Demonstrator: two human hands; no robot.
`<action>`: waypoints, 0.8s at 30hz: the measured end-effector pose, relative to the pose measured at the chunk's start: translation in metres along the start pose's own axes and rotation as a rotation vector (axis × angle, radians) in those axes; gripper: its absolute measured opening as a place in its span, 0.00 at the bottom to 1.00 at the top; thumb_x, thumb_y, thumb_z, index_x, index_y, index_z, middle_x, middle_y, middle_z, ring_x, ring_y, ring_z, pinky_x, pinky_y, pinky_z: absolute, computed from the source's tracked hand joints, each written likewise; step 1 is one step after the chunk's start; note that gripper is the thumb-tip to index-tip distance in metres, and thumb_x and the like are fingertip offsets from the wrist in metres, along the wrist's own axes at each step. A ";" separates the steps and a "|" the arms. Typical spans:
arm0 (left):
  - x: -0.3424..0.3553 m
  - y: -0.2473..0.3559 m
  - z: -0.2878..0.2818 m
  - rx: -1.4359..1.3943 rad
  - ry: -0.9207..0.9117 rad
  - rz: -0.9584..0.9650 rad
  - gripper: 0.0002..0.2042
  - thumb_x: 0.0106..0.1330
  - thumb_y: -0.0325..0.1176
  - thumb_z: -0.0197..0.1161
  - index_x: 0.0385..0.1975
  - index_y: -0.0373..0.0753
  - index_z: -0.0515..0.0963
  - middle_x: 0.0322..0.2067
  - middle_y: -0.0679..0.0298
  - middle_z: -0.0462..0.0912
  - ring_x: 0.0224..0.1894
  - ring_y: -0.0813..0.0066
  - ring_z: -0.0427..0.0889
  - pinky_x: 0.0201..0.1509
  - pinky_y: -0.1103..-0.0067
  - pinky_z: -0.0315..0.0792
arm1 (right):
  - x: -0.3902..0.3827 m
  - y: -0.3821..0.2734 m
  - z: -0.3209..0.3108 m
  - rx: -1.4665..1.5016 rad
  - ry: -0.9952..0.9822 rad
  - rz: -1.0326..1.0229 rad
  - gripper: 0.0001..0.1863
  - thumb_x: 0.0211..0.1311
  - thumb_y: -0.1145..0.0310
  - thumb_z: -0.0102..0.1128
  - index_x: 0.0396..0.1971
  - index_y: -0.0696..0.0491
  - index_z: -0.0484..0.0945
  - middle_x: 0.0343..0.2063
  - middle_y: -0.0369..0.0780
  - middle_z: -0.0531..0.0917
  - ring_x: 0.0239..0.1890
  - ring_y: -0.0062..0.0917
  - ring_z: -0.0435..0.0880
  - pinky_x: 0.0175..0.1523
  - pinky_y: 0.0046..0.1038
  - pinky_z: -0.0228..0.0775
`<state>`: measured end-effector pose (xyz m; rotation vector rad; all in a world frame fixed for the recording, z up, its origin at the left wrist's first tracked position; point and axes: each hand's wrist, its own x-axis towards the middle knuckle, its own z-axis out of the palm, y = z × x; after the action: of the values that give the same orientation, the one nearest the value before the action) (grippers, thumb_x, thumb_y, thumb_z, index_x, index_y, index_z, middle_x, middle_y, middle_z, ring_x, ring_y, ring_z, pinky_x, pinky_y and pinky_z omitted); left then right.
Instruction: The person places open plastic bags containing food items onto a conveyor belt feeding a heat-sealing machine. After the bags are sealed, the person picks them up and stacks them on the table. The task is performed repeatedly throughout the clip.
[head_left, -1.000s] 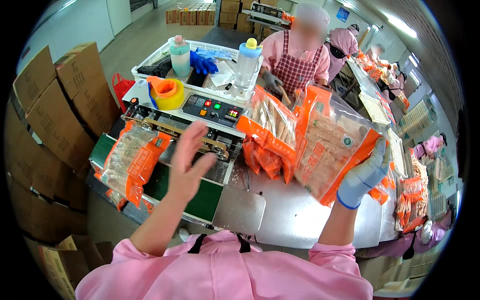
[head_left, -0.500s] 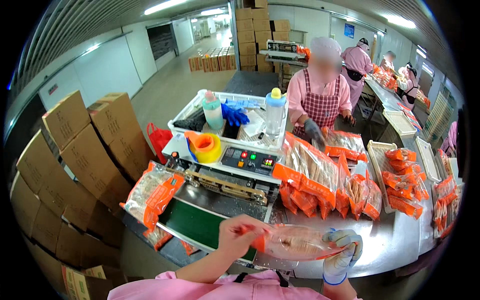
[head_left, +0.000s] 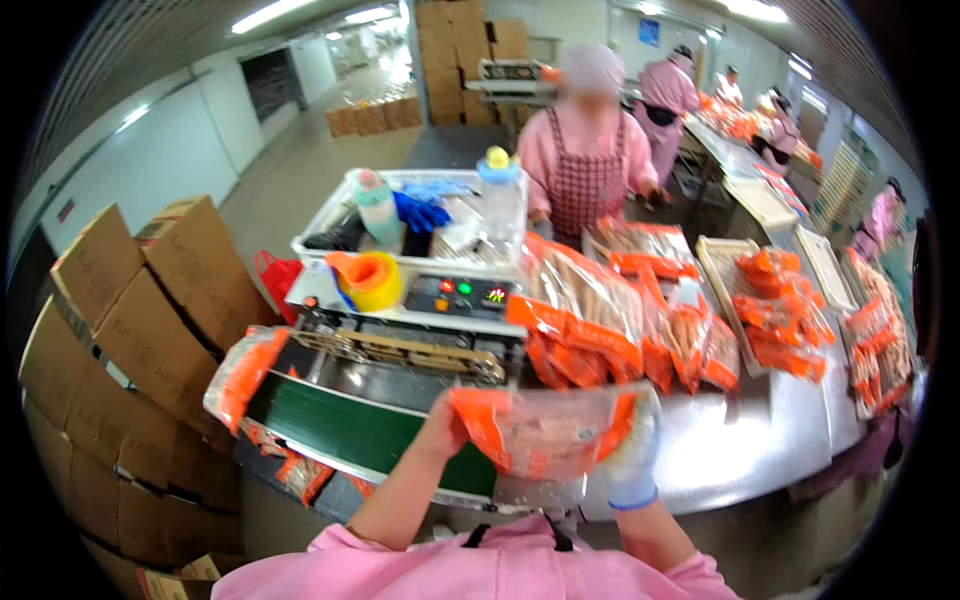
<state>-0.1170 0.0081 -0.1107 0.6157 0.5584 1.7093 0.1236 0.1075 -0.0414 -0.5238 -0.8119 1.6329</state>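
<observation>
An orange and clear plastic bag (head_left: pixel 540 432) of pale food is stretched between my two hands, above the near edge of the metal table. My left hand (head_left: pixel 443 428), bare, grips its left end, fingers partly hidden behind the plastic. At the right end my right hand (head_left: pixel 632 455), in a white glove with a blue cuff edge, is closed on the bag. Just beyond lies a band sealing machine (head_left: pixel 400 350) with a green conveyor belt (head_left: pixel 335 425). Another filled bag (head_left: pixel 245 375) sits at the belt's far left end.
Filled orange bags (head_left: pixel 585 310) are heaped right of the sealer. A white crate (head_left: pixel 330 215) with bottles and blue gloves and some tape rolls (head_left: pixel 370 280) stand behind it. Cardboard boxes (head_left: pixel 155 335) are stacked at left. A co-worker (head_left: pixel 590 150) stands across the table.
The bag in my hands has been raised and spread wider, its orange printed side now showing. The bag on the belt has moved left. The co-worker's gloved hand has drawn back from the bags.
</observation>
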 end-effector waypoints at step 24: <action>0.052 -0.069 -0.037 0.313 0.586 -0.090 0.11 0.65 0.34 0.61 0.38 0.31 0.80 0.35 0.62 0.84 0.36 0.76 0.81 0.44 0.81 0.72 | 0.046 0.057 -0.085 -0.784 0.294 -0.120 0.10 0.66 0.69 0.55 0.33 0.61 0.80 0.25 0.30 0.77 0.30 0.13 0.70 0.35 0.18 0.64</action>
<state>-0.1016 0.0722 -0.1779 0.2871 1.2654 1.7239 0.1370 0.1664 -0.1355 -1.2040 -1.2218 1.0462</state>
